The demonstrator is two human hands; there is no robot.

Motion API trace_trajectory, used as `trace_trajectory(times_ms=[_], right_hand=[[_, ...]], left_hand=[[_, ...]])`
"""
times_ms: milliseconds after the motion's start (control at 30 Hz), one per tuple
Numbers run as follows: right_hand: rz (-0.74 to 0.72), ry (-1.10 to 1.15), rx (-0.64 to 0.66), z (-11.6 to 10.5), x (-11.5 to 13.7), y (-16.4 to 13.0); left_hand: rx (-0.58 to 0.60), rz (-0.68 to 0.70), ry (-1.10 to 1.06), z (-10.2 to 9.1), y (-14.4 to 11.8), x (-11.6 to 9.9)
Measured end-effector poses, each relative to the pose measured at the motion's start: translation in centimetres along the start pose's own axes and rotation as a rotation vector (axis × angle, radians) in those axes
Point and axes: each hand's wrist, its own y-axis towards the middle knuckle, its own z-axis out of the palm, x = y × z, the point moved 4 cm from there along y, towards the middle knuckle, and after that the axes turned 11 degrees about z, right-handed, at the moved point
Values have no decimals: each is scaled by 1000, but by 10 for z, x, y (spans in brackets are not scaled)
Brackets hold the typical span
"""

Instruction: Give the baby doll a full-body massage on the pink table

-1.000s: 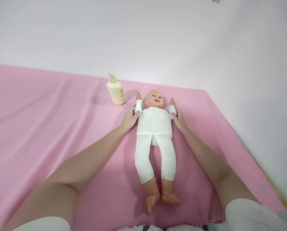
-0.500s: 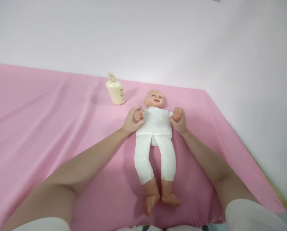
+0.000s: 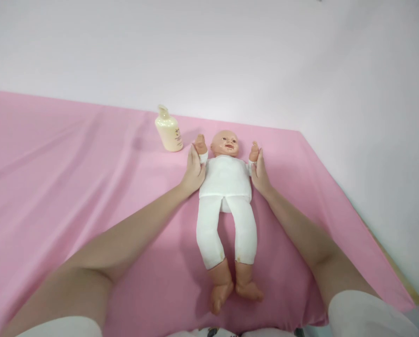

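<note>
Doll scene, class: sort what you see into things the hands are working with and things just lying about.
In hand:
doll, on its back, arms raised beside its head
left hand, against the doll's arm
right hand, against the other arm

Lying about:
bottle, upright, apart from the doll
pink sheet, under everything

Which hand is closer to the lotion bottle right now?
Left. The left hand grips the doll's arm just right of and in front of the lotion bottle. The right hand holds the other arm, on the doll's far side.
</note>
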Motion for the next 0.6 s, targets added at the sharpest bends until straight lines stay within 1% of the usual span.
trace_trajectory(times_ms=[100,167,267,400,467,600], right_hand=[[38,-70,35,0,-7,1],[48,-90,43,0,-9,1],[83,-106,57,0,-11,3],[234,-142,93,1,-20,6],[270,-122,105,0,-25,6],[219,25,66,-4,-24,4]], left_hand=[[34,-95,21,2,-2,13],[46,-143,31,3,-3,18],[87,-217,62,2,-4,18],[204,-328,152,-2,-3,13],[224,-338,193,-4,-1,13],[191,-278,191,-4,0,17]])
